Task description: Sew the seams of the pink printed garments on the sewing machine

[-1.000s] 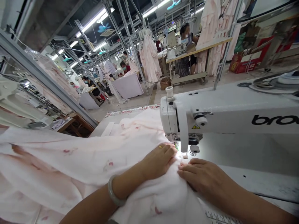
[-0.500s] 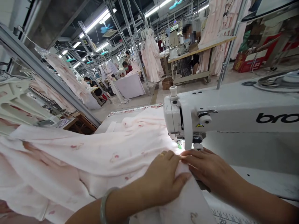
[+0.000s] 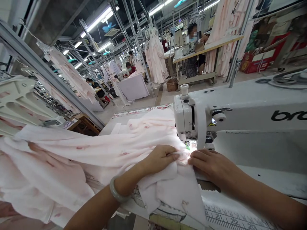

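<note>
A pale pink fabric [image 3: 100, 153] with small red prints lies spread over the sewing table and runs under the head of a white sewing machine [image 3: 240, 108]. My left hand [image 3: 158, 158], a green bangle on its wrist, pinches a fold of the fabric just left of the needle. My right hand [image 3: 211, 164] rests on the fabric's edge right below the presser foot [image 3: 192, 147], its fingers pressed together and down on the cloth.
A ruler strip [image 3: 227, 218] is printed along the table's near edge. A metal rack [image 3: 52, 80] with hanging pink garments stands at left. Other workers sit at tables [image 3: 134, 86] farther back, and more garments [image 3: 155, 57] hang in the aisle.
My left hand has slid back from the needle and closed on a fold of fabric. The fabric has bunched toward the near edge. My right hand has moved up under the machine head.
</note>
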`<action>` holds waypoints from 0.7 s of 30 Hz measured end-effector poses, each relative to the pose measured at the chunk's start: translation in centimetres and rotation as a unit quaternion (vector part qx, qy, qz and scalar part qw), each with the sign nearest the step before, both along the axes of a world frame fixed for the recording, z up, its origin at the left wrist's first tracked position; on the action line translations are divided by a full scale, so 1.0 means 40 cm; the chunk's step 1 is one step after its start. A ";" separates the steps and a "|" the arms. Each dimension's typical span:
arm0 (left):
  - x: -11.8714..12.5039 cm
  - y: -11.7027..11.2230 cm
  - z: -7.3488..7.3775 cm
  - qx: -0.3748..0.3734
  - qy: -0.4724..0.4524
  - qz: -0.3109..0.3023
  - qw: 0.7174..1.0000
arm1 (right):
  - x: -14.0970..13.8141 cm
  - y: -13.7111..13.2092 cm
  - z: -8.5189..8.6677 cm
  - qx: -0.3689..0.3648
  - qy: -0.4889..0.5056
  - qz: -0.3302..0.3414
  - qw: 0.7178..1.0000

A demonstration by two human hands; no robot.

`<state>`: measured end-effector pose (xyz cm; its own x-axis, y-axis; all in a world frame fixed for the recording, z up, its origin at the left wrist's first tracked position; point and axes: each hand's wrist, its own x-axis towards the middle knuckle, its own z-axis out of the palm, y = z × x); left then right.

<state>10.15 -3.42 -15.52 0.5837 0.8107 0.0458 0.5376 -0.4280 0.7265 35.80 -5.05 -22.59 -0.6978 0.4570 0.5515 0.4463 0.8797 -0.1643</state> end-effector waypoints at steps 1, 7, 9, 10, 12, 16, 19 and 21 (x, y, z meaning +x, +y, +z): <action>0.008 -0.003 0.016 -0.008 0.008 0.013 1.000 | 0.002 0.002 -0.003 0.015 -0.005 0.013 1.000; 0.075 -0.043 0.009 0.056 0.053 0.016 0.997 | 0.030 0.007 0.018 0.050 -0.040 0.059 0.996; 0.085 -0.055 -0.020 0.074 0.065 0.043 0.994 | 0.039 0.004 0.037 0.016 -0.050 0.060 0.997; 0.086 -0.060 -0.033 0.082 0.063 0.060 0.993 | 0.043 0.002 0.046 -0.010 -0.056 0.064 0.996; 0.086 -0.065 -0.052 0.089 0.050 0.088 0.991 | 0.047 -0.003 0.062 -0.066 -0.065 0.071 0.993; 0.086 -0.070 -0.066 0.083 0.059 0.120 0.988 | 0.051 -0.010 0.072 -0.123 -0.068 0.075 0.987; 0.088 -0.074 -0.076 0.110 0.097 0.103 0.984 | 0.053 -0.014 0.067 -0.136 -0.072 0.078 0.985; 0.086 -0.078 -0.086 0.152 0.119 0.080 0.978 | 0.055 -0.016 0.064 -0.134 -0.076 0.077 0.985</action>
